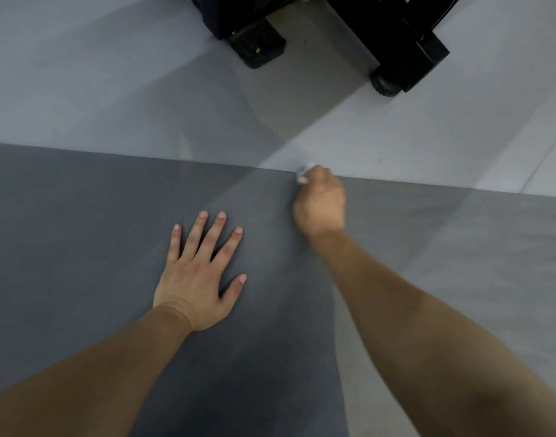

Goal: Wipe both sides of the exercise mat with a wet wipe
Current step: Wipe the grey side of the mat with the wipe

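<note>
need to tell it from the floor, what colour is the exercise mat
Dark grey with a fine ribbed texture, exercise mat; seen in the head view.

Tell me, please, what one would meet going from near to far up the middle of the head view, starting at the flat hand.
Left hand pressed flat on the exercise mat → right hand gripping the wet wipe at the mat's far edge → bare grey floor → black wheeled stand.
</note>
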A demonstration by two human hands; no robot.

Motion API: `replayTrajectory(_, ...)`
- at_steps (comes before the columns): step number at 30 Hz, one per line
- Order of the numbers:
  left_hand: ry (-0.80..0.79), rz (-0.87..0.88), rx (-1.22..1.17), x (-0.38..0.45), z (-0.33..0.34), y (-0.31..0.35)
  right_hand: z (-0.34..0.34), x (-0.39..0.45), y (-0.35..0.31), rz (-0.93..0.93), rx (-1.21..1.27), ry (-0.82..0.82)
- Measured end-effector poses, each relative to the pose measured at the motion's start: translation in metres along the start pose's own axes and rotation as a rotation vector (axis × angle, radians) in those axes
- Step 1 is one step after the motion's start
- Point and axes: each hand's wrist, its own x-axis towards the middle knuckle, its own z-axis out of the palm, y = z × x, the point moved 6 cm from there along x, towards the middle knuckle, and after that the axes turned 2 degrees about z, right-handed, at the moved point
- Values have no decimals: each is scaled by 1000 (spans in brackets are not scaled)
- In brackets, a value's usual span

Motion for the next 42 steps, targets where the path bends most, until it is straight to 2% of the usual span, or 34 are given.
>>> replayTrajectory(3, -1, 2, 10, 0, 1, 1, 24, -12, -62, -144, 37, -121)
replayTrajectory(5, 8, 7, 17, 0, 1, 1, 21, -10, -58, -216, 17, -186)
replayTrajectory(7, 17, 9, 21, 0, 0, 1, 9, -2, -23, -280, -67, -168)
replayTrajectory(12, 38, 2, 40, -1, 0, 0, -60, 12, 134, -3, -284, -88)
replayTrajectory(15, 50, 10, 33, -1, 0, 1, -90, 8, 184, 165, -323, -98)
replayTrajectory(19, 69, 40, 19, -1, 0, 3, -76, 2, 153, 260, -122, -20)
replayTrajectory(22, 87, 105, 10, -1, -1, 6, -49, -20, 91, 121, -7, 4)
replayTrajectory(25, 94, 180, 0, -3, -1, 9, -29, -48, 30, -62, 27, -86)
replayTrajectory(27, 102, 209, -8, -3, -1, 10, -29, -51, 27, -152, -31, -136)
replayTrajectory(29, 102, 216, -7, -4, -2, 11, -38, -45, 56, -187, -106, -168)
replayTrajectory(33, 84, 277, 24, -5, -1, 13, -88, -47, 164, 85, -276, -178)
replayTrajectory(36, 62, 381, 56, -6, 3, 19, -115, -64, 199, 255, -289, -170)
replayTrajectory(39, 20, 420, 84, -4, 4, 23, -97, -80, 160, 304, -176, -136)
replayTrajectory(42, -23, 381, 87, -8, 3, 24, -63, -115, 76, 136, -31, -154)
